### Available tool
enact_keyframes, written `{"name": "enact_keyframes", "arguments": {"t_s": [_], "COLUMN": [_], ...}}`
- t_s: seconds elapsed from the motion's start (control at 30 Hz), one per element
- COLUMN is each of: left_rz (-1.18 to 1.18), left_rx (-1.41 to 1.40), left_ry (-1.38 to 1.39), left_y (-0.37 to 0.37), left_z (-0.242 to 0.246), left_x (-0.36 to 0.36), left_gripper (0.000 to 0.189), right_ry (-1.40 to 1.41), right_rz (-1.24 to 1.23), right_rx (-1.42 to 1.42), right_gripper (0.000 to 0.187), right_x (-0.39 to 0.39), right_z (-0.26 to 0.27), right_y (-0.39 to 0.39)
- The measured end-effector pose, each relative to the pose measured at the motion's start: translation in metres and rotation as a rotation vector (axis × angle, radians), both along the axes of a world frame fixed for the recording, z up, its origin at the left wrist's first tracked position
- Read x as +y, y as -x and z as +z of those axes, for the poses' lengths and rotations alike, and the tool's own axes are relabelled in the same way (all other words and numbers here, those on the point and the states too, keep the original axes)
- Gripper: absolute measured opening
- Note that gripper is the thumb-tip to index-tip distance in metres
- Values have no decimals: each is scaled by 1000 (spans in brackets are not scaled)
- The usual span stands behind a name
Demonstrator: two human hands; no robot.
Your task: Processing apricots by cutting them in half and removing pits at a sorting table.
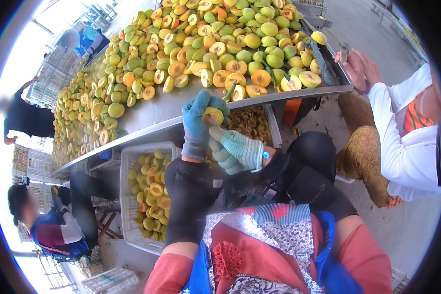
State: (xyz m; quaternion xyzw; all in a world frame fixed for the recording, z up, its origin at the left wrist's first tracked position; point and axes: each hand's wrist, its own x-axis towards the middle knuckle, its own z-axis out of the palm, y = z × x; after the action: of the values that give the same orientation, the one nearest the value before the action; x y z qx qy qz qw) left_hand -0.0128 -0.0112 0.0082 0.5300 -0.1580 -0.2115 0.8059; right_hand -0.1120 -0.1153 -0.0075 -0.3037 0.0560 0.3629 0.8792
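My left hand [202, 117], in a blue and grey glove, grips a halved yellow peach-like stone fruit [213, 116] just below the table's near edge. Close below it, my right hand [236, 150] wears a pale green knitted glove; its fingers are curled near the fruit, and whether a small tool is in them cannot be told. In front of me a metal table [158, 106] bears a large heap of whole and halved green and yellow fruits. A white plastic crate [126, 217] of halved fruits stands to the left of my legs.
Under the table edge is a container of brown pits or scraps [251, 123]. At the right sits a co-worker [408, 136], hands near the table's corner, holding a small tool. Other people are at the left, one seated near the crate. Stacked crates [33, 161] stand behind them.
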Motion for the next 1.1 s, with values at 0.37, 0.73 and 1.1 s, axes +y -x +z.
{"name": "enact_keyframes", "arguments": {"t_s": [0.37, 0.73, 1.1], "left_rz": [-274, -47, 429], "left_rx": [82, 214, 285], "left_ry": [170, 329, 271], "left_y": [-2, 6, -10], "left_z": [4, -12, 8], "left_x": [10, 1, 8], "left_gripper": [36, 35, 29], "right_ry": [37, 385, 1249], "right_rz": [56, -250, -496], "right_rx": [-117, -289, -791], "right_gripper": [38, 38, 32], "right_x": [-8, 21, 9], "right_z": [9, -12, -45], "right_y": [4, 1, -14]}}
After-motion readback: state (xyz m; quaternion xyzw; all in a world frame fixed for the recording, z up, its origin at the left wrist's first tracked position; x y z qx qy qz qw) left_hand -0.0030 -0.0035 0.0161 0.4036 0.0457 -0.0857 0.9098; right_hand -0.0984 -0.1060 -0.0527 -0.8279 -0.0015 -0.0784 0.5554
